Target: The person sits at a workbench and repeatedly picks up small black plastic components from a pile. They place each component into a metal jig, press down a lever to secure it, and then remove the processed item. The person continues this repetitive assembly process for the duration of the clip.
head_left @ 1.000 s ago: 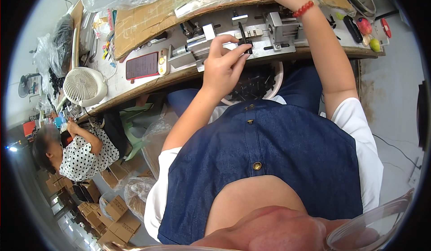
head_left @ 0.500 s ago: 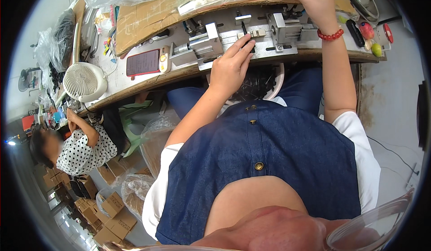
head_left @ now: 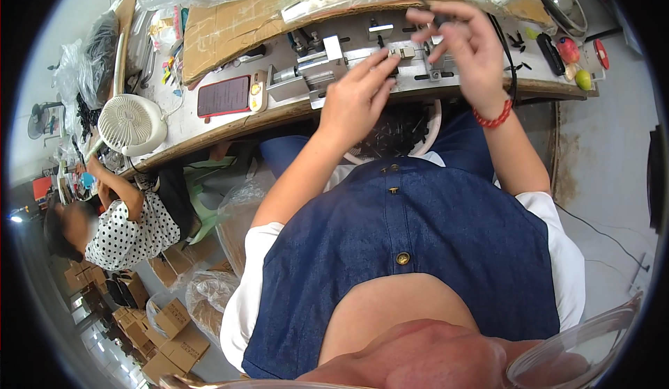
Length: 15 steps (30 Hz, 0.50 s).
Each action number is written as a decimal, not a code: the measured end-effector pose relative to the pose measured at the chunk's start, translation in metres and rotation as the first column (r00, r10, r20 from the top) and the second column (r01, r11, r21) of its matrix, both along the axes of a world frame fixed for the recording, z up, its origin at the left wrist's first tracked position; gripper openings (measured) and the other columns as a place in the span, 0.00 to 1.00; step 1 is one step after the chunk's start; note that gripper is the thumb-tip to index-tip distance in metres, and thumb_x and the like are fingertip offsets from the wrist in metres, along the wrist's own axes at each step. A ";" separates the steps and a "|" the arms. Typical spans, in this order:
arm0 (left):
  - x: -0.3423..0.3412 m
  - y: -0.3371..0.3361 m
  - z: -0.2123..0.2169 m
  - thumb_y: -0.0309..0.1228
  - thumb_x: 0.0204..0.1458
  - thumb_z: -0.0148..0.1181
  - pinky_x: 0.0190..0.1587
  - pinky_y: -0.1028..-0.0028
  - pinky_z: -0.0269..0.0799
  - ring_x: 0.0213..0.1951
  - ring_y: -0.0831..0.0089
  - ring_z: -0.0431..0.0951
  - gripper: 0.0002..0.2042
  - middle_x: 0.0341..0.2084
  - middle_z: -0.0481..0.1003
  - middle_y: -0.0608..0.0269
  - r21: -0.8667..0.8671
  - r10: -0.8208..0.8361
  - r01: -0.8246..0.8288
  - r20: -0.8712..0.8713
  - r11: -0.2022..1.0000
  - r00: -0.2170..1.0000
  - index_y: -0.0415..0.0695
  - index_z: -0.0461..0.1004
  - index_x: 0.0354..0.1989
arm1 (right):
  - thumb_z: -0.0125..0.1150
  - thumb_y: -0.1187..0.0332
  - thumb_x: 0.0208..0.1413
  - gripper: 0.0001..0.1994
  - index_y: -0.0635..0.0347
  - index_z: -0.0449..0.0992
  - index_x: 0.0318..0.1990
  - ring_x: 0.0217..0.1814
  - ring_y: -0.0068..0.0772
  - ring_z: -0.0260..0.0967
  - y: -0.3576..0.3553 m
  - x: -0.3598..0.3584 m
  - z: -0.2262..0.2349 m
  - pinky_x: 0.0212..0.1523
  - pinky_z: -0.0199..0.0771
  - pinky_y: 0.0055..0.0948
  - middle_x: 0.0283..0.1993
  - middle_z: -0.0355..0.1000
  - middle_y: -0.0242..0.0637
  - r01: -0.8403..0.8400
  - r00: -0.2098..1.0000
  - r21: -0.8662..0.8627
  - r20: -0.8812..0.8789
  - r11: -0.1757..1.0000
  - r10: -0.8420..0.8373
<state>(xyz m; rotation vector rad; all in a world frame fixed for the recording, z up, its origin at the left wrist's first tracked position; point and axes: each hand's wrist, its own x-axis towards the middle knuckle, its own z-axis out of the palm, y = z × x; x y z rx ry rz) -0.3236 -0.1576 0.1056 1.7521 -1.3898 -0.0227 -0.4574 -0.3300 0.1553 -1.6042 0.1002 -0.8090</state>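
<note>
Her left hand (head_left: 355, 96) reaches into the metal jig (head_left: 327, 68), fingers spread, holding nothing; the right hand (head_left: 463, 44) pinches a small dark part (head_left: 440, 20) above it. A black cable (head_left: 512, 61) hangs beside her wrist.

workshop | metal jig (head_left: 348, 68) on workbench (head_left: 230, 128) | cardboard boxes (head_left: 171, 333) | co-worker (head_left: 118, 225)

Both bare forearms reach forward from the short white sleeves, elbows bent. The left hand (head_left: 355, 100) is out over the near edge of the worktop, palm down, fingers stretched forward and close together. The right hand (head_left: 463, 48) is raised higher, fingers loosely curled and pinching, a red band at its wrist.
</note>
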 end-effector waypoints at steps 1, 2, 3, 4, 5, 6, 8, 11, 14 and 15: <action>0.008 -0.002 0.006 0.24 0.57 0.64 0.44 0.67 0.82 0.44 0.60 0.85 0.16 0.53 0.81 0.59 -0.026 -0.009 0.008 -0.018 1.000 1.000 0.50 0.82 0.55 | 0.59 0.69 0.69 0.12 0.63 0.74 0.56 0.46 0.30 0.79 0.012 -0.004 -0.007 0.42 0.78 0.25 0.55 0.80 0.45 -0.009 1.000 -0.001 -0.016 1.000 0.009; 0.024 -0.010 0.011 0.25 0.56 0.63 0.41 0.63 0.82 0.40 0.57 0.85 0.18 0.49 0.79 0.59 -0.130 0.030 -0.014 0.121 0.991 0.992 0.54 0.80 0.56 | 0.62 0.70 0.66 0.11 0.62 0.76 0.53 0.47 0.33 0.78 0.020 -0.011 -0.014 0.44 0.78 0.28 0.54 0.80 0.44 0.045 0.991 -0.228 -0.114 0.973 -0.072; 0.042 -0.021 0.022 0.24 0.56 0.62 0.38 0.62 0.81 0.38 0.57 0.84 0.18 0.46 0.78 0.59 -0.271 0.098 -0.034 0.224 0.962 0.970 0.55 0.81 0.54 | 0.64 0.71 0.63 0.11 0.61 0.78 0.51 0.48 0.36 0.77 0.026 -0.015 -0.019 0.46 0.77 0.30 0.52 0.79 0.42 0.067 0.968 -0.445 -0.189 0.893 -0.167; 0.053 -0.028 0.037 0.25 0.56 0.61 0.36 0.62 0.79 0.38 0.57 0.83 0.16 0.44 0.78 0.59 -0.255 0.187 -0.116 0.274 0.960 0.943 0.56 0.82 0.52 | 0.66 0.71 0.60 0.11 0.61 0.79 0.49 0.49 0.40 0.74 0.030 -0.015 -0.022 0.48 0.76 0.32 0.52 0.77 0.41 0.064 0.965 -0.592 -0.169 0.803 -0.201; 0.061 -0.040 0.055 0.27 0.58 0.62 0.38 0.67 0.77 0.34 0.61 0.81 0.13 0.42 0.78 0.59 -0.180 0.253 -0.212 0.249 0.961 0.935 0.54 0.84 0.50 | 0.68 0.71 0.57 0.11 0.60 0.80 0.47 0.51 0.43 0.72 0.033 -0.014 -0.025 0.51 0.75 0.34 0.52 0.76 0.40 0.059 0.962 -0.722 -0.144 0.689 -0.233; 0.085 -0.054 0.058 0.26 0.59 0.63 0.37 0.71 0.76 0.32 0.69 0.81 0.13 0.41 0.80 0.62 -0.211 0.307 -0.237 0.419 0.948 0.854 0.51 0.84 0.51 | 0.69 0.72 0.55 0.12 0.60 0.79 0.46 0.54 0.46 0.69 0.038 -0.013 -0.031 0.55 0.74 0.37 0.55 0.73 0.39 0.016 0.953 -0.736 -0.194 0.677 -0.233; 0.104 -0.078 0.079 0.27 0.54 0.63 0.46 0.58 0.76 0.41 0.51 0.79 0.09 0.35 0.80 0.52 -0.180 0.281 -0.225 0.424 0.958 0.861 0.42 0.82 0.42 | 0.68 0.72 0.56 0.11 0.59 0.79 0.46 0.54 0.45 0.69 0.040 -0.008 -0.044 0.55 0.75 0.38 0.55 0.74 0.38 0.017 0.949 -0.809 -0.172 0.588 -0.264; 0.130 -0.099 0.080 0.29 0.52 0.63 0.49 0.55 0.74 0.45 0.49 0.77 0.10 0.36 0.79 0.51 0.015 0.179 -0.218 0.514 0.976 0.839 0.43 0.83 0.42 | 0.64 0.73 0.54 0.11 0.60 0.78 0.45 0.53 0.43 0.69 0.040 0.001 -0.056 0.55 0.76 0.36 0.55 0.74 0.36 0.033 0.941 -0.898 -0.121 0.439 -0.317; 0.131 -0.105 0.084 0.30 0.52 0.63 0.48 0.56 0.75 0.45 0.49 0.78 0.10 0.38 0.80 0.51 0.055 0.113 -0.161 0.499 0.985 0.859 0.43 0.83 0.41 | 0.62 0.73 0.51 0.13 0.61 0.78 0.45 0.51 0.40 0.69 0.037 0.002 -0.060 0.53 0.77 0.33 0.55 0.74 0.36 0.035 0.933 -0.929 -0.101 0.368 -0.344; 0.131 -0.103 0.086 0.30 0.52 0.64 0.49 0.56 0.75 0.44 0.49 0.78 0.10 0.38 0.80 0.51 0.076 0.101 -0.150 0.446 0.986 0.890 0.43 0.83 0.41 | 0.61 0.73 0.51 0.13 0.61 0.78 0.45 0.50 0.39 0.69 0.036 0.001 -0.059 0.53 0.77 0.33 0.55 0.75 0.35 0.036 0.934 -0.930 -0.099 0.367 -0.343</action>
